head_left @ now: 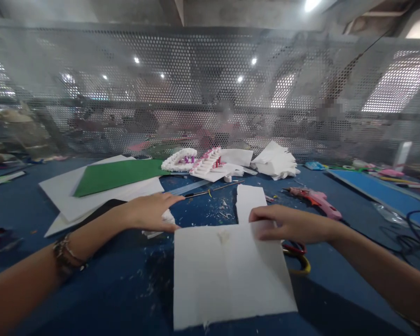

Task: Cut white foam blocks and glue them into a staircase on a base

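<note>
A white sheet (227,275), with a small rough spot near its top edge, is tilted up in front of me. My right hand (276,224) pinches its top edge towards the right corner. The fingers of my left hand (152,212) are spread, the thumb by the sheet's top left corner; whether it touches cannot be told. Beneath that hand lie white scraps (167,218), partly hidden. A narrower white piece (250,200) lies just behind the sheet. Scissors with red and yellow handles (303,263) show partly from under its right side.
A pink glue gun (317,200) lies at right, near a blue board (388,191) and black cable. Green sheet (117,175) and white sheets (61,186) are at left. Small white-and-pink stair models (206,162) and white offcuts (276,161) stand before a perforated metal screen (196,84).
</note>
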Available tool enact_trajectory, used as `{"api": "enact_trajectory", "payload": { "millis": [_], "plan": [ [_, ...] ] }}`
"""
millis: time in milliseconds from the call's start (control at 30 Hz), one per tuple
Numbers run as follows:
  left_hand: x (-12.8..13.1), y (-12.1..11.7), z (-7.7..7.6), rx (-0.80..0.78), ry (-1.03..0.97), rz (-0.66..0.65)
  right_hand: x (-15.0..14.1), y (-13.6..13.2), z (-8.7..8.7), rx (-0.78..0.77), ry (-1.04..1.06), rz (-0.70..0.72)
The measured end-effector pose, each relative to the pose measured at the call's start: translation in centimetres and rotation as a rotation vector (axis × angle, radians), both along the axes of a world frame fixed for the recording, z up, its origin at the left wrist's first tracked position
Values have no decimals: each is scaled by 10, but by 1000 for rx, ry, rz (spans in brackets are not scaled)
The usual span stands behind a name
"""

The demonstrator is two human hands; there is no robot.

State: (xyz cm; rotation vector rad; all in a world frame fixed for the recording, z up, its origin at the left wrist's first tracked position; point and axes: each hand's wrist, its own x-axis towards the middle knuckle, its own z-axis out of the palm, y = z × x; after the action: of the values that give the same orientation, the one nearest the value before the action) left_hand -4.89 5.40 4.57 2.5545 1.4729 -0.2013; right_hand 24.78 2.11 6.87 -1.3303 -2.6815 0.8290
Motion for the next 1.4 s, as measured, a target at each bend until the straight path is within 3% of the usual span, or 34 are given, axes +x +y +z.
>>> {"api": "enact_trajectory", "payload": {
  "millis": [67, 167, 233, 367, 400, 500, 567, 633, 700, 767, 867, 1033, 1133, 1233, 1400],
  "plan": [
    [-4, 1, 5, 63, -91, -26, 12, 4, 2, -24, 200, -98],
    [-6, 1, 11, 162, -266, -61, 23, 11, -6, 16, 616, -422],
    [1, -3, 10, 96, -438, -86, 22, 15, -16, 65, 760, -535],
    [38, -24, -10, -412, -1020, -84, -2, 6, -34, 104, 845, -534],
    [49, -31, -16, -478, -1148, -41, -10, 2, -37, 77, 836, -512],
    [77, -45, -30, -563, -1331, 251, -23, -11, -38, -60, 780, -398],
    [86, -49, -35, -618, -1402, 360, -20, -17, -33, -25, 689, -340],
    [88, -48, -38, -618, -1441, 395, -7, -21, -29, 168, 445, -318],
    [87, -44, -40, -554, -1443, 408, 10, -25, -27, 344, 68, -298],
    [84, -40, -39, -465, -1411, 410, 24, -31, -30, 372, -214, -257],
    [80, -37, -38, -362, -1337, 362, 32, -38, -42, 394, -335, -214],
    [75, -36, -33, -275, -1263, 326, 21, -39, -52, 445, -398, -232],
    [69, -34, -27, -231, -1284, 342, 18, -34, -47, 396, -298, -252],
    [64, -31, -19, -165, -1301, 360, 22, -30, -42, 321, -46, -403],
    [65, -33, -11, -200, -1341, 369, 15, -33, -48, -98, 649, -479]
  ]
}}
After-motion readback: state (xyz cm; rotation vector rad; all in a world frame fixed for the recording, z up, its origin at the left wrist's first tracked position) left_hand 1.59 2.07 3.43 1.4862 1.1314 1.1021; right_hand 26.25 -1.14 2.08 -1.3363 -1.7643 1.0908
